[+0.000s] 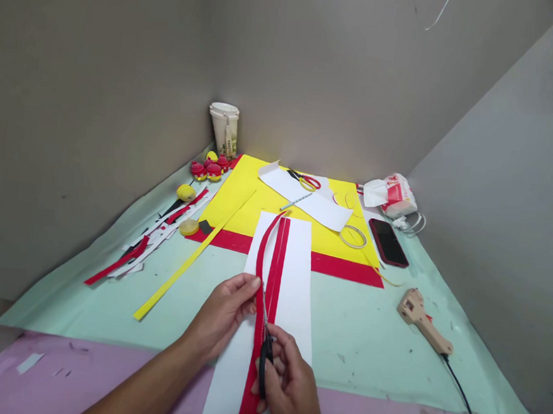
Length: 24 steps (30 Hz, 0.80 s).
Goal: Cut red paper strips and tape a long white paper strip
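Observation:
My left hand pinches the edge of a long red strip between thumb and fingers. A pair of scissors with black handles is in my right hand, its blades pointing away from me along the strip's edge. The near end of the strip passes under my right hand, while its far end curves up and to the right. Beneath both hands lies a white sheet. Another red strip rests flat on that sheet, just right of the blades.
Yellow sheets over red ones lie behind, bearing a second pair of scissors and a tape roll. On the right are a phone and a glue gun. Scraps and a yellow strip occupy the left.

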Available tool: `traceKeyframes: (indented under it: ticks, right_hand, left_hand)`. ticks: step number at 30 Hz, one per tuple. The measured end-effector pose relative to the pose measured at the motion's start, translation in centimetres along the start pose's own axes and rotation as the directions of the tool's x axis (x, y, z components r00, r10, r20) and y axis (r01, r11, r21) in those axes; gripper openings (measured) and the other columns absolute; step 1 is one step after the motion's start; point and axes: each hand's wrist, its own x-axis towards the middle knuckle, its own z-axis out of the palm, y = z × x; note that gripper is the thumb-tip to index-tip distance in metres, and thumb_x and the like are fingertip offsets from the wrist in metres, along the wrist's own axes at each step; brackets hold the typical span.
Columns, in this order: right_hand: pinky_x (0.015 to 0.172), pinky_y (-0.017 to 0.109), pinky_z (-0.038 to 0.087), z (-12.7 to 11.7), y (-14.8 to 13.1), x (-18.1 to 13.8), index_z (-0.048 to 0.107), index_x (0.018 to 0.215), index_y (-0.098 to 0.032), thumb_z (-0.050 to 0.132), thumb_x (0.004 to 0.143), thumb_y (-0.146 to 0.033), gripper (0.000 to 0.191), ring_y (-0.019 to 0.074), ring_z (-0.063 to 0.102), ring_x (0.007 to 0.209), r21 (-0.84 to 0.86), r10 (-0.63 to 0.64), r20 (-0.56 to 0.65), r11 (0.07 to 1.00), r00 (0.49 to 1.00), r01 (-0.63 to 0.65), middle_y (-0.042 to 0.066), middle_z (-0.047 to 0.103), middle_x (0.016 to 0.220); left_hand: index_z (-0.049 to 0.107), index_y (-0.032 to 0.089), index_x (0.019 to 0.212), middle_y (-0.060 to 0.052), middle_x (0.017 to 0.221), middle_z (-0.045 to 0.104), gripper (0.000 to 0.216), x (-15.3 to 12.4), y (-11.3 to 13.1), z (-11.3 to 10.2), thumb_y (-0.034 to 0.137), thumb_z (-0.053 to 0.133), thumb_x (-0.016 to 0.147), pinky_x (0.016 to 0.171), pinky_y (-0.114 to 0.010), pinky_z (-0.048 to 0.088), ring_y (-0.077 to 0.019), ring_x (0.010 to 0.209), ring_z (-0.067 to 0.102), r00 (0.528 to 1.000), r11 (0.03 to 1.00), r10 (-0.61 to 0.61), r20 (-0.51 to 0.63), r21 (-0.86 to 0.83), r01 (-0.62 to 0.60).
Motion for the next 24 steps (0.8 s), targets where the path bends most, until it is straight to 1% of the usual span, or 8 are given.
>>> traceKeyframes:
  ticks: [4, 9, 13, 16, 18, 21, 24]
  right_hand:
    - [0.039, 0.017, 0.045, 0.0, 0.1, 0.0, 0.052, 0.129, -0.020, 0.062, 0.082, -0.039, 0.051, 0.0109, 0.055, 0.055, 0.010, 0.003, 0.008, 1.000, 1.000, -0.004, 0.000, 0.053, 0.077]
    - [0.039, 0.017, 0.044, -0.1, 0.0, 0.0, 0.051, 0.129, -0.020, 0.060, 0.084, -0.038, 0.049, 0.0104, 0.053, 0.053, 0.007, -0.010, 0.025, 1.000, 1.000, 0.010, -0.001, 0.053, 0.075]
    - [0.039, 0.018, 0.043, -0.1, 0.2, 0.0, 0.051, 0.130, -0.020, 0.059, 0.085, -0.039, 0.049, 0.0110, 0.054, 0.053, 0.025, -0.018, 0.013, 1.000, 1.000, 0.018, 0.000, 0.055, 0.077]
    - [0.044, 0.018, 0.043, -0.3, 0.5, 0.1, 0.052, 0.129, -0.020, 0.059, 0.085, -0.036, 0.048, 0.0102, 0.052, 0.056, -0.006, -0.051, -0.019, 0.999, 0.999, 0.051, 0.001, 0.056, 0.079]
    - [0.049, 0.018, 0.043, -0.5, 0.6, 0.0, 0.054, 0.128, -0.019, 0.059, 0.084, -0.032, 0.045, 0.0097, 0.050, 0.059, -0.058, -0.082, -0.025, 0.995, 0.996, 0.081, 0.001, 0.056, 0.080]
    - [0.053, 0.019, 0.042, -0.9, 0.6, 0.0, 0.055, 0.127, -0.020, 0.058, 0.083, -0.028, 0.045, 0.0099, 0.049, 0.061, -0.115, -0.103, 0.016, 0.988, 0.995, 0.104, 0.001, 0.055, 0.081]
    - [0.053, 0.019, 0.041, -1.0, 0.5, 0.0, 0.054, 0.129, -0.021, 0.058, 0.083, -0.026, 0.046, 0.0102, 0.048, 0.063, -0.134, -0.094, 0.077, 0.986, 0.993, 0.103, 0.001, 0.055, 0.083]
  left_hand:
    - [0.061, 0.015, 0.081, 0.002, 0.070, 0.057, 0.021, -0.2, 0.1, 0.3, 0.033, 0.071, 0.083, 0.059, -0.015, 0.045, -0.0053, 0.058, 0.049, 1.000, 1.000, -0.017, -0.003, -0.008, 0.017]
    - [0.062, 0.014, 0.079, 0.002, 0.068, 0.058, 0.021, -0.2, 0.2, 0.6, 0.031, 0.073, 0.082, 0.058, -0.015, 0.046, -0.0053, 0.057, 0.049, 1.000, 1.000, -0.010, -0.008, -0.030, 0.009]
    - [0.063, 0.014, 0.080, 0.001, 0.070, 0.059, 0.020, -0.1, 0.3, 0.5, 0.031, 0.073, 0.081, 0.057, -0.015, 0.046, -0.0058, 0.058, 0.051, 1.000, 0.999, -0.013, -0.007, -0.034, 0.013]
    - [0.064, 0.014, 0.081, 0.001, 0.072, 0.059, 0.018, 0.0, 0.6, 0.4, 0.029, 0.074, 0.080, 0.060, -0.015, 0.048, -0.0060, 0.061, 0.053, 1.000, 0.999, 0.014, -0.015, -0.045, -0.015]
    - [0.065, 0.014, 0.084, 0.001, 0.076, 0.060, 0.017, 0.1, 0.8, 0.3, 0.025, 0.077, 0.078, 0.061, -0.015, 0.049, -0.0058, 0.063, 0.054, 0.999, 0.998, 0.025, -0.045, -0.056, -0.028]
    - [0.066, 0.015, 0.089, 0.001, 0.081, 0.062, 0.021, 0.1, 1.3, 0.3, 0.018, 0.080, 0.073, 0.063, -0.014, 0.049, -0.0053, 0.065, 0.055, 0.995, 0.997, 0.045, -0.089, -0.065, -0.051]
    - [0.066, 0.015, 0.089, 0.001, 0.081, 0.062, 0.023, 0.0, 1.6, 0.4, 0.015, 0.080, 0.071, 0.065, -0.014, 0.049, -0.0055, 0.068, 0.056, 0.993, 0.994, 0.078, -0.087, -0.068, -0.084]
